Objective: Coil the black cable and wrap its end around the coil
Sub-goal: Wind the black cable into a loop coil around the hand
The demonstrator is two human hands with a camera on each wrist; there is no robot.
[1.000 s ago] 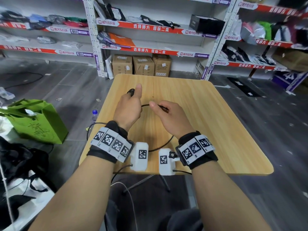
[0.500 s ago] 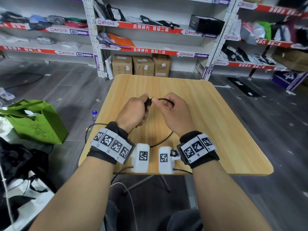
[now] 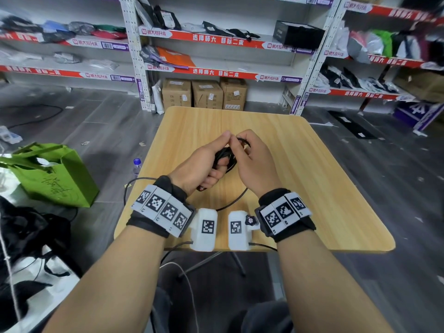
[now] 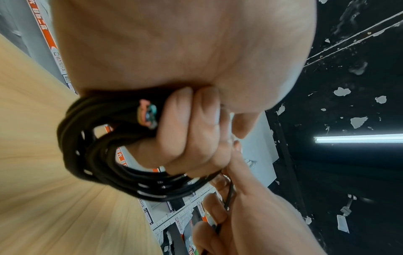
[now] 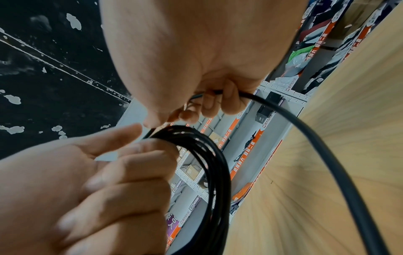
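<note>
Your left hand (image 3: 201, 164) grips the coiled black cable (image 3: 224, 156) above the counter (image 3: 312, 188) middle. Your right hand (image 3: 252, 162) pinches its loose strand, which trails toward the near edge.

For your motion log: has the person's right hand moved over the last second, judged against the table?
Yes. The right hand has shifted toward the table's far edge.

Cable: thin black cable (image 3: 224, 156), smooth rubbery sheath with a faint sheen
Surface: pale wooden surface (image 3: 312, 179), smooth matt grain
Wristbands: black cloth wristbands (image 3: 149, 223) carrying matt white plastic tags
Bag: green paper bag (image 3: 57, 174), matt
Boxes: brown cardboard boxes (image 3: 206, 94), dull
</note>
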